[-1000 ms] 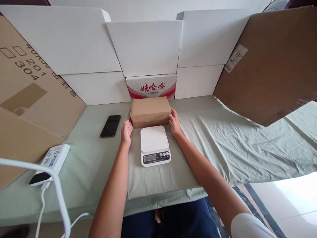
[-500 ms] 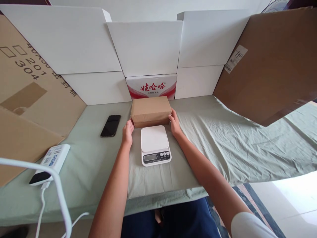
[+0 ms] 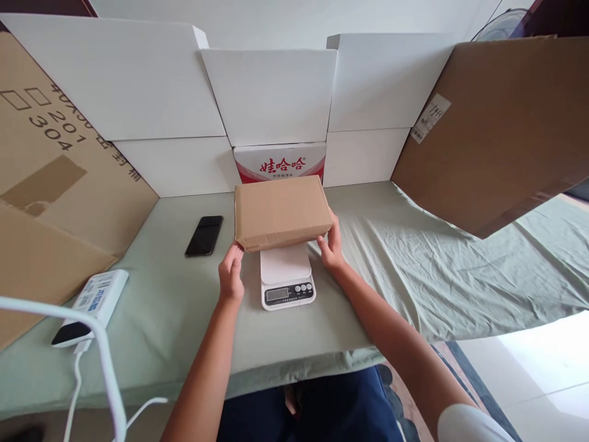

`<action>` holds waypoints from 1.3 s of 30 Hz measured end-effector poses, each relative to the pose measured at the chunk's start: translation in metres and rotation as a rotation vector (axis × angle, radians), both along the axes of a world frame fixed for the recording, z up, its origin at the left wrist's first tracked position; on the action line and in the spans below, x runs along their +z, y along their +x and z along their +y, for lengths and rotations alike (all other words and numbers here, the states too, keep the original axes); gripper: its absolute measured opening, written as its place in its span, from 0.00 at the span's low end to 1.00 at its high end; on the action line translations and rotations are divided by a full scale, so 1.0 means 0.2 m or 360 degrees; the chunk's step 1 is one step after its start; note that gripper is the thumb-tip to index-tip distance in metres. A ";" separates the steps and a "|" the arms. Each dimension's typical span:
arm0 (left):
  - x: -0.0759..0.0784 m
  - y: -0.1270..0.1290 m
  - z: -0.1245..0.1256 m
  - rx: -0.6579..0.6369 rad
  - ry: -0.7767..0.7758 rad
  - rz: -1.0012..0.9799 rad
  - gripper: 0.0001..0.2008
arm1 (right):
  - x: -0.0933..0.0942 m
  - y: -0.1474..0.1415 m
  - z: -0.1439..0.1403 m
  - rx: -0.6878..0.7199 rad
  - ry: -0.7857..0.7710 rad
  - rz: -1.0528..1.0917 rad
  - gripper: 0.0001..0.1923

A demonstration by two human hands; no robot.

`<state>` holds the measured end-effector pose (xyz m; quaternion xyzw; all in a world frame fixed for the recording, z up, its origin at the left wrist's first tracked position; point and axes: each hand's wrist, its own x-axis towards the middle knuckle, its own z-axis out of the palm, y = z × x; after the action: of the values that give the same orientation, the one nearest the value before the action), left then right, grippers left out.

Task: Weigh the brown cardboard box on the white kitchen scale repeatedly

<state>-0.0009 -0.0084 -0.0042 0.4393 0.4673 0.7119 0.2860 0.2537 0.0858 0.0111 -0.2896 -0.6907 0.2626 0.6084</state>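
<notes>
A plain brown cardboard box [image 3: 280,212] is held up off the table between both hands. My left hand [image 3: 231,273] grips its lower left corner. On the box's lower right edge sits my right hand [image 3: 332,247]. Under the box, partly covered by it, a white digital kitchen scale [image 3: 287,277] rests on the pale green cloth [image 3: 184,307]; its display and buttons face me. Whether the box touches the scale's platform cannot be told.
A black phone [image 3: 205,234] lies left of the box. A white power bank [image 3: 92,301] with a white cable sits near the left edge. White boxes [image 3: 271,92] and a red-printed carton [image 3: 280,162] wall the back. Brown cardboard sheets [image 3: 497,123] lean at both sides.
Both hands lifted the brown box off the cloth behind the scale and brought it toward me, so that it now hangs over the scale's platform.
</notes>
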 end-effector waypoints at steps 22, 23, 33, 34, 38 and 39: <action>-0.08 0.05 -0.36 -0.0026 -0.0153 -0.0004 0.37 | -0.06 0.10 -0.32 0.0003 -0.0140 -0.0117 0.34; -0.08 0.05 -0.36 -0.0022 -0.0159 -0.0011 0.37 | -0.07 0.10 -0.32 0.0005 -0.0144 -0.0111 0.34; -0.08 0.03 -0.35 0.0000 -0.0157 -0.0069 0.37 | -0.08 0.10 -0.32 -0.0024 -0.0180 -0.0088 0.32; -0.08 0.03 -0.35 -0.0001 -0.0161 -0.0078 0.36 | -0.08 0.10 -0.32 -0.0028 -0.0182 -0.0090 0.32; -0.09 0.03 -0.35 0.0011 -0.0175 -0.0114 0.37 | -0.07 0.10 -0.33 -0.0033 -0.0167 -0.0101 0.32; -0.10 0.03 -0.35 0.0012 -0.0177 -0.0119 0.37 | -0.07 0.10 -0.33 -0.0033 -0.0163 -0.0103 0.32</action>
<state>0.0046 -0.0776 -0.0235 0.3941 0.4969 0.7017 0.3246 0.2737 0.0200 -0.0025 -0.3359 -0.6925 0.2818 0.5729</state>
